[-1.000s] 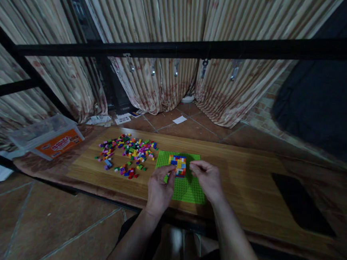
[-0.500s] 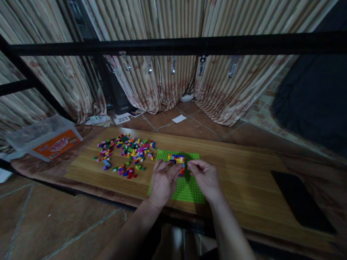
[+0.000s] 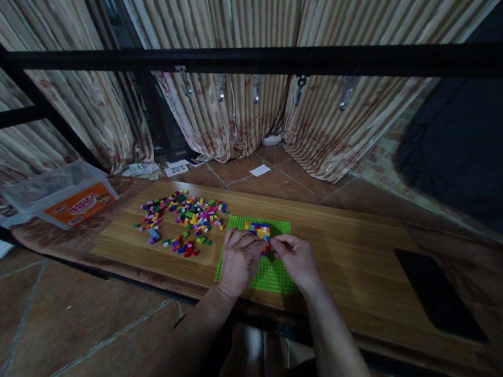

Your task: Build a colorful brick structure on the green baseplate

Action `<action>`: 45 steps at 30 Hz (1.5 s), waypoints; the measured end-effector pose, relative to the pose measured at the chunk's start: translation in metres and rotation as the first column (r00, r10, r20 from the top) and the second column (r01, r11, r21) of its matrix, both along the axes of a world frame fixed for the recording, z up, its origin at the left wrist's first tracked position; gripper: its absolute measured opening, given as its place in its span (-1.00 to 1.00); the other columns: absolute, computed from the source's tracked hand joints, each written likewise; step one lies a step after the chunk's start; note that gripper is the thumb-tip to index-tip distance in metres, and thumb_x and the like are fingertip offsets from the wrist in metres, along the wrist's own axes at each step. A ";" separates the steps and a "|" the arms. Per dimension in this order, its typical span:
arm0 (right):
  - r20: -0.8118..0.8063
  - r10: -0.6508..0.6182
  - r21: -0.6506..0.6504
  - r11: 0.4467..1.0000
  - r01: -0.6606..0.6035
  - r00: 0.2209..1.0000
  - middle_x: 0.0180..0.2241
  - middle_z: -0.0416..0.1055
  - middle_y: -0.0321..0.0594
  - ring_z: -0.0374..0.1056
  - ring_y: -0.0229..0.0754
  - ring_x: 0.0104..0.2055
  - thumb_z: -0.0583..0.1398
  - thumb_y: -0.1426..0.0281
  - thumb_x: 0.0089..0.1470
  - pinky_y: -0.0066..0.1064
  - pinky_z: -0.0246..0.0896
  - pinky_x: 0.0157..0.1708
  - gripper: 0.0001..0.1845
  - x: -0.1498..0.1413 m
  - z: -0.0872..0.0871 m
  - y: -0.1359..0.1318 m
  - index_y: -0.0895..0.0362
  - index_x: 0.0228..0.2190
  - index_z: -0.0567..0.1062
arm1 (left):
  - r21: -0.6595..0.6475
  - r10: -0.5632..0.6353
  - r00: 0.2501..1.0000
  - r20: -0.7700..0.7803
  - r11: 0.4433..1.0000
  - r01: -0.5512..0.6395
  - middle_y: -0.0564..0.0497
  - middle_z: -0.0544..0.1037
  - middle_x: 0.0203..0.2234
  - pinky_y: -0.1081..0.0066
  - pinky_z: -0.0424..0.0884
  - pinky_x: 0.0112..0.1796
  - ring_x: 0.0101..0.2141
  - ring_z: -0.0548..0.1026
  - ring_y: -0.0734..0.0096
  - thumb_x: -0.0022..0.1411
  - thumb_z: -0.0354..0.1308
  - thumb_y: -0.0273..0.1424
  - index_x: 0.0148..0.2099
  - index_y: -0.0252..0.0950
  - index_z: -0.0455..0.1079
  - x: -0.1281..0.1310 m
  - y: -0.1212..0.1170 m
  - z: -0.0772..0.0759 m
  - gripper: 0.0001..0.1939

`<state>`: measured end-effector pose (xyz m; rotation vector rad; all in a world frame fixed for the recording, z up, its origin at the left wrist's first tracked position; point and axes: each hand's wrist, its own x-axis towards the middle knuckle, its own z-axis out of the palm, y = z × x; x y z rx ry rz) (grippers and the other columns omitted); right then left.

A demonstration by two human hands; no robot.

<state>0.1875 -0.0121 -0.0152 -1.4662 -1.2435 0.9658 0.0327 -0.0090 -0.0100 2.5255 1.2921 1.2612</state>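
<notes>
On the table (image 3: 351, 248), my left hand (image 3: 240, 261) curled, grip hidden, over the brick block (image 3: 259, 228), likely steadying it; my right hand (image 3: 297, 260) pinched, contents unclear.

Striped curtains (image 3: 256, 14) above brown tiled floor (image 3: 105, 322).

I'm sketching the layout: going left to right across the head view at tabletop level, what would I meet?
Clear plastic box with an orange label, loose bricks, left hand, right hand, flat black object.
</notes>
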 end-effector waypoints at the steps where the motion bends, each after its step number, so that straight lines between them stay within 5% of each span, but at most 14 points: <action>1: -0.004 0.000 0.001 1.000 0.000 1.000 -0.57 0.50 -0.26 0.38 -0.20 -0.52 0.21 0.18 -0.06 -0.38 0.29 -0.46 -0.73 0.000 0.000 0.000 0.11 -0.47 0.57 | -0.002 0.012 1.000 0.001 1.000 -0.012 0.03 0.62 -0.33 0.23 0.23 -0.12 -0.23 0.44 0.32 0.23 0.13 -0.47 -0.23 -0.10 0.55 0.000 0.001 -0.001 -0.80; 30: 0.033 -0.021 -0.009 1.000 0.021 0.999 -0.55 0.50 -0.25 0.39 -0.19 -0.50 0.22 0.15 -0.10 -0.36 0.30 -0.45 -0.72 0.002 -0.009 0.005 0.11 -0.49 0.57 | -0.031 0.131 0.988 -0.080 0.990 -0.134 -0.01 0.54 -0.21 0.05 0.12 0.01 -0.16 0.37 0.23 0.24 0.10 -0.45 -0.12 -0.07 0.51 0.003 -0.014 0.000 -0.76; 40: -0.184 -0.103 -0.137 0.988 0.078 0.978 -0.66 0.43 -0.28 0.29 -0.28 -0.64 0.31 0.13 -0.30 -0.43 0.20 -0.59 -0.69 -0.009 0.001 0.002 0.13 -0.62 0.52 | -0.091 0.130 0.985 -0.109 0.986 -0.140 -0.02 0.51 -0.15 0.03 0.14 0.02 -0.13 0.36 0.24 0.27 0.06 -0.45 -0.07 -0.09 0.48 0.004 -0.019 0.001 -0.75; 45: -0.186 -0.096 -0.147 0.987 0.069 0.978 -0.62 0.47 -0.24 0.31 -0.29 -0.61 0.32 0.06 -0.28 -0.45 0.22 -0.56 -0.61 -0.007 0.008 -0.003 0.15 -0.59 0.53 | -0.110 0.165 0.986 0.033 0.981 -0.160 -0.03 0.50 -0.12 0.15 0.24 -0.05 -0.11 0.37 0.26 0.25 0.05 -0.51 0.00 -0.10 0.45 0.000 -0.022 -0.002 -0.67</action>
